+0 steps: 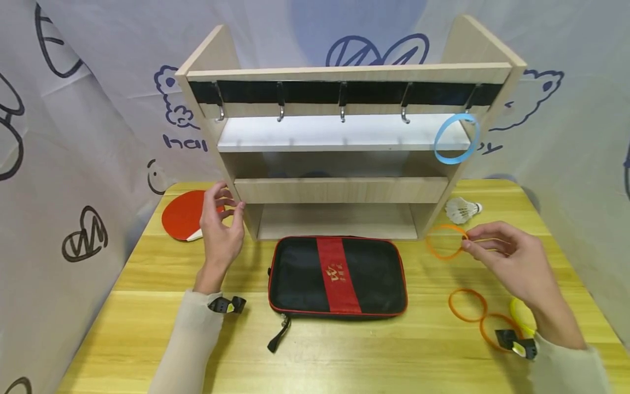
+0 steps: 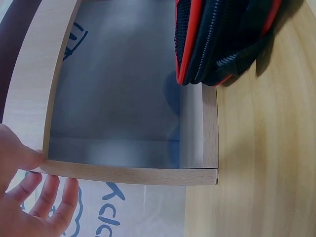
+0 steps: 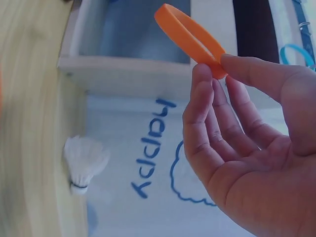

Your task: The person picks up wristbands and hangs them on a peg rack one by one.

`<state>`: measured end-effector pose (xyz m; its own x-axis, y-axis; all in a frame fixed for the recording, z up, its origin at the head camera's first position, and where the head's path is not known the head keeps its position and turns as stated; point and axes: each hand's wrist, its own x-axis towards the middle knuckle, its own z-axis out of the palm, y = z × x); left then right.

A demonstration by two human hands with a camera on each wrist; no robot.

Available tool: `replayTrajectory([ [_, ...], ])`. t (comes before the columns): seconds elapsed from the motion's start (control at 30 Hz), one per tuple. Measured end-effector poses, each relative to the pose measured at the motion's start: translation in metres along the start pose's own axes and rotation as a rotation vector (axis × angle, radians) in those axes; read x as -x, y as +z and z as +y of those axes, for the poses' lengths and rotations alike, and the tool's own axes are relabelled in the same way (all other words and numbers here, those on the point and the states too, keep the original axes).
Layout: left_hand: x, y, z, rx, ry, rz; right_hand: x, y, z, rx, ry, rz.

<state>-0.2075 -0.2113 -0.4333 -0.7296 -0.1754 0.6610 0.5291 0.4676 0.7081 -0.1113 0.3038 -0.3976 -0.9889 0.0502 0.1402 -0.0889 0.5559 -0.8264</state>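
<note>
My right hand (image 1: 512,257) pinches an orange ring (image 1: 435,253) between thumb and fingertips, above the table just right of the wooden shelf's lower front corner. In the right wrist view the orange ring (image 3: 185,32) tilts up from the fingertips. On the left, my left hand (image 1: 221,232) touches the side of the wooden shelf (image 1: 339,191). Its thumb lies at the panel's front corner in the left wrist view, and its loosely bent fingers (image 2: 66,207) rest along the outer side. A blue ring (image 1: 438,143) hangs from the rightmost of several metal hooks (image 1: 342,112).
A black and red zip case (image 1: 300,276) lies before the shelf. Two orange rings (image 1: 467,305) and a yellow ring (image 1: 519,317) lie on the table (image 1: 384,361) near my right forearm. A shuttlecock (image 1: 461,210) sits right of the shelf, a red table-tennis bat (image 1: 179,215) left.
</note>
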Motion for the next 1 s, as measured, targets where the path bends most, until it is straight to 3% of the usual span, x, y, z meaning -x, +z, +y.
replayTrajectory([
  [0.23, 0.001, 0.000, 0.000, -0.006, -0.007, 0.006, -0.002, 0.012, -0.022, -0.099, -0.036, 0.018],
  [0.57, 0.000, 0.000, 0.000, 0.000, 0.004, 0.010, -0.008, 0.023, -0.063, -0.255, -0.241, 0.117],
  [0.77, 0.000, 0.001, 0.000, 0.002, 0.002, 0.011, -0.013, 0.026, -0.092, -0.292, -0.285, 0.185],
  [1.0, 0.001, 0.002, -0.001, -0.003, 0.003, 0.014, -0.028, 0.029, -0.118, -0.556, -0.405, 0.202],
])
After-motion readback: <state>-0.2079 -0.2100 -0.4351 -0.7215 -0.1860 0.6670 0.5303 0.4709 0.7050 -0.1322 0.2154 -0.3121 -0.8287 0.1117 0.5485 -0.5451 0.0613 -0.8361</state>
